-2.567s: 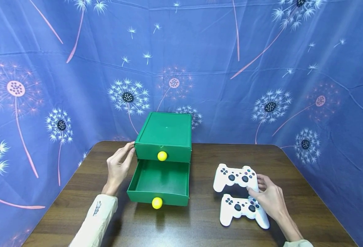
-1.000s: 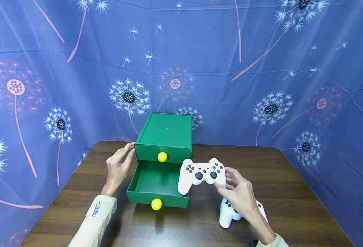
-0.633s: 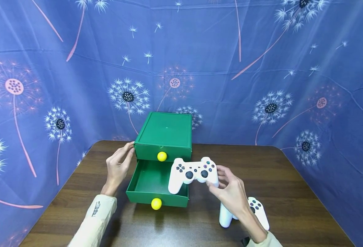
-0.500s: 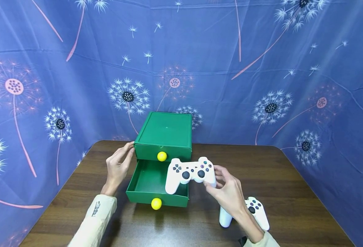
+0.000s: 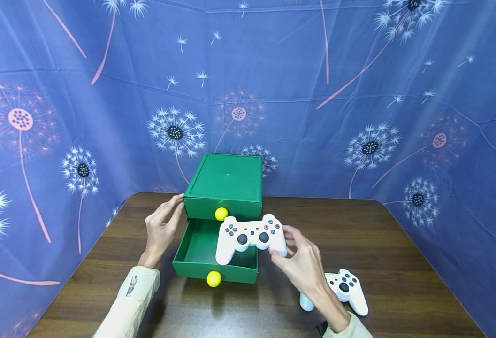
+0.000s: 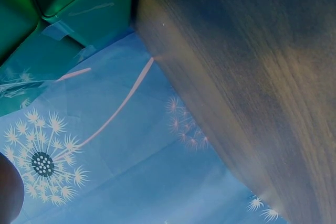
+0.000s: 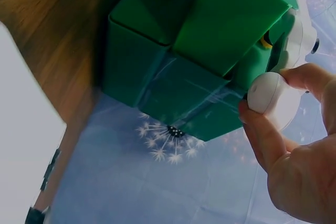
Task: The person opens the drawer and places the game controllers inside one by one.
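Observation:
In the head view, my right hand (image 5: 302, 260) pinches the right grip of a white game controller (image 5: 251, 238) between thumb and fingers. That controller hangs level over the pulled-out lower drawer (image 5: 199, 271) of a green two-drawer cabinet (image 5: 226, 178). The right wrist view shows the thumb and fingers on the end of the controller (image 7: 273, 98). My left hand (image 5: 162, 230) touches the cabinet's left side near its front corner with its fingertips, fingers stretched out. A second white controller (image 5: 352, 293) lies on the table, partly hidden behind my right forearm.
Both drawers have round yellow knobs, the upper knob (image 5: 221, 214) and the lower knob (image 5: 214, 279). The upper drawer is closed. The brown wooden table (image 5: 336, 216) ends at a blue dandelion-patterned cloth (image 5: 290, 117) hanging behind and at the sides.
My right hand has lifted the farther controller off the table and carried it left, over the lower drawer. The left hand has stayed against the cabinet; the second controller remains on the table.

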A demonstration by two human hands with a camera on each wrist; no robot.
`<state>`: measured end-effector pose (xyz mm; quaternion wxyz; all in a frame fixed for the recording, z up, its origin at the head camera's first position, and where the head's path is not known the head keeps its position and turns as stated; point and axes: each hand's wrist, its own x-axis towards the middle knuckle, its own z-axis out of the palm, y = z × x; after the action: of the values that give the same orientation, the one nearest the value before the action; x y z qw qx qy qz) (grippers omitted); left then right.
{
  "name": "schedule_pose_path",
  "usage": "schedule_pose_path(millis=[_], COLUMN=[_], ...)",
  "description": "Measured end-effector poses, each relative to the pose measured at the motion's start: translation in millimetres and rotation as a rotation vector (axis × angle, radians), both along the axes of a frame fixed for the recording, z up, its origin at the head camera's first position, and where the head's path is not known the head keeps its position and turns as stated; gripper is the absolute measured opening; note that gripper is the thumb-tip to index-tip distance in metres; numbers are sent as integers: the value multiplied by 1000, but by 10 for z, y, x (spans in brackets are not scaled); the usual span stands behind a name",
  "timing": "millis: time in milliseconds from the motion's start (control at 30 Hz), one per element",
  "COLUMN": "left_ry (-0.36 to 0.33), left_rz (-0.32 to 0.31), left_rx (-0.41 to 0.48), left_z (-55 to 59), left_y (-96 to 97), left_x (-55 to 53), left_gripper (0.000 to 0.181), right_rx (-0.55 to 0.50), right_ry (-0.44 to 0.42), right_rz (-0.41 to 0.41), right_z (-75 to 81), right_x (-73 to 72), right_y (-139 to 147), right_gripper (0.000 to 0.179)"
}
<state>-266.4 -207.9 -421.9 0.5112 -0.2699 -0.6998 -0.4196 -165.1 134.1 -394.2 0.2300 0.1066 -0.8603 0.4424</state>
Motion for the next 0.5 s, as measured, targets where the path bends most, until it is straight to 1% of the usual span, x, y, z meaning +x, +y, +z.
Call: schedule_pose_path(millis=[500], left_ry=[3], left_rz=[5], left_rx=[2], left_z=[-4], left_y=[5], left_x=[-6], left_gripper=[39], right_rx=[-15], right_ry=[52], right_rz=[28], right_z=[7], right_x=[48], right_y=[-213], right_gripper=[55])
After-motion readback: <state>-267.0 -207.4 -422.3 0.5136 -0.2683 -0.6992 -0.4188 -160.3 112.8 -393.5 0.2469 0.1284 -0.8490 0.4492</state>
